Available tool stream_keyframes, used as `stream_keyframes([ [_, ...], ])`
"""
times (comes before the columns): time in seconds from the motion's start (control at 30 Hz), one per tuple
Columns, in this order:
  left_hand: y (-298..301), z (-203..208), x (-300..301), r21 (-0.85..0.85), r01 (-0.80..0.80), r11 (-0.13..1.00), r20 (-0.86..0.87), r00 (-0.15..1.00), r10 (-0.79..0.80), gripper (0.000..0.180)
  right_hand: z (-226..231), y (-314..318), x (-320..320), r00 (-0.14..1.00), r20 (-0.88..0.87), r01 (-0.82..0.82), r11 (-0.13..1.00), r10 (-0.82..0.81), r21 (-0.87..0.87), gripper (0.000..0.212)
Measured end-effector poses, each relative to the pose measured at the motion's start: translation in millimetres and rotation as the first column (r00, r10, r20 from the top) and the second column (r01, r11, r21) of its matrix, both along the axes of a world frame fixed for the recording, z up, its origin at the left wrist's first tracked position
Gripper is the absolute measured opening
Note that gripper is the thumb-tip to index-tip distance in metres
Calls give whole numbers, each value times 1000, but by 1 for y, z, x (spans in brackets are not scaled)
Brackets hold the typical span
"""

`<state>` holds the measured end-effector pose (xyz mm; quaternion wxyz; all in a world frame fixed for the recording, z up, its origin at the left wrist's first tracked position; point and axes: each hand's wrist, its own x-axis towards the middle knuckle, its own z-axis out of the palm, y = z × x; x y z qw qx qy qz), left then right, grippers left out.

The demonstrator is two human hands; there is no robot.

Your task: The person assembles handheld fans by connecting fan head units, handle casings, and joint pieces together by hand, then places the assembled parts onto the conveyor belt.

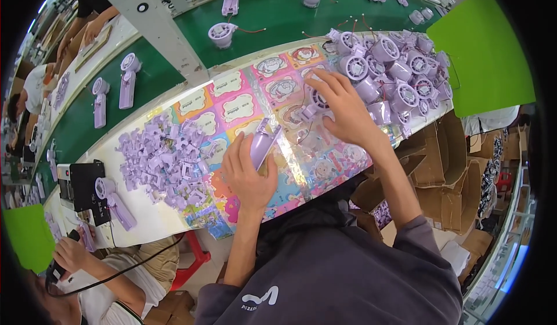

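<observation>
My left hand [248, 174] is closed around a lilac plastic fan handle [264, 144], whose upper end sticks out past the fingers. A little to its right, my right hand [348, 109] has its fingers curled over a lilac round fan head [317, 98] with a small neck pointing left. Its palm hides part of that fan head. Both hands are over a mat of colourful cartoon cards [238, 108] under clear film. A heap of lilac fan heads [400, 69] with thin red wires rises beside the right hand. Left of the left hand lies a pile of small lilac plastic parts [165, 159].
Behind the mat runs a green conveyor belt [180, 32] carrying fan heads and assembled handheld fans [127, 81]. A metal post [152, 23] stands at its near edge. At lower left, a person's hand [71, 254] grips a dark corded tool. Cardboard boxes [444, 156] are at right.
</observation>
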<state>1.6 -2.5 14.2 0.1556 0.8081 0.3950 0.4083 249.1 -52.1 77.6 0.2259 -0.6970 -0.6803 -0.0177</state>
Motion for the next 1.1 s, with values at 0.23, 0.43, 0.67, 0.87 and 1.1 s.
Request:
stream_keyframes([
  [0.23, 8, 36, 16, 138, 326, 935, -59, 945, -321, 45, 17, -15, 11, 901, -430, -150, 972, 58, -182, 75],
  [0.43, 3, 61, 21, 192, 526, 829, 138, 822, -553, 39, 46, -37, -1, 766, -614, -320, 941, 190, -109, 75],
  [0.67, -6, 83, 17, 65, 634, 771, 221, 744, -630, 32, 45, -55, -3, 697, -676, -337, 941, 240, -14, 75],
  [0.87, -13, 85, 13, -152, 604, 782, 383, 766, -517, 33, 44, -61, -19, 577, -809, -317, 943, 110, -98, 72],
  [1.1, -13, 86, 9, -92, 628, 773, 383, 739, -555, 29, 45, -61, -20, 484, -875, -331, 926, 1, -183, 63],
])
